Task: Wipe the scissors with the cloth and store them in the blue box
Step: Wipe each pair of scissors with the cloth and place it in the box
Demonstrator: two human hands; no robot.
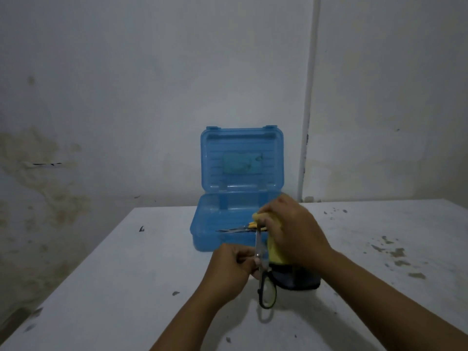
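**Two hands working a pair of scissors with a yellow cloth in front of the blue box**

The left hand is curling shut around the scissors, pinching them near the pivot, where the blades meet the dark handle loops. The fingers are folding inward toward the palm, and the forearm is coming up from the lower edge of the view, angling toward the blue box. The scissors are standing roughly upright in this grip, blades pointing up toward the box and the black handle loops hanging below the hand, above the table.

The right hand is closing over the yellow cloth, bunching it against the upper part of the blades. Its back is facing the camera, its knuckles are arching, and the cloth is draping down from under the palm. The right forearm is reaching in from the lower right corner, crossing in front of a dark object that is sitting on the table just on the near side of the box; what it is cannot be told.

The blue box is standing open on the white table, its lid leaning back toward the wall. Inside the box another pair of scissors with yellow handles is lying flat. Both hands are hovering just in front of the box's near wall.
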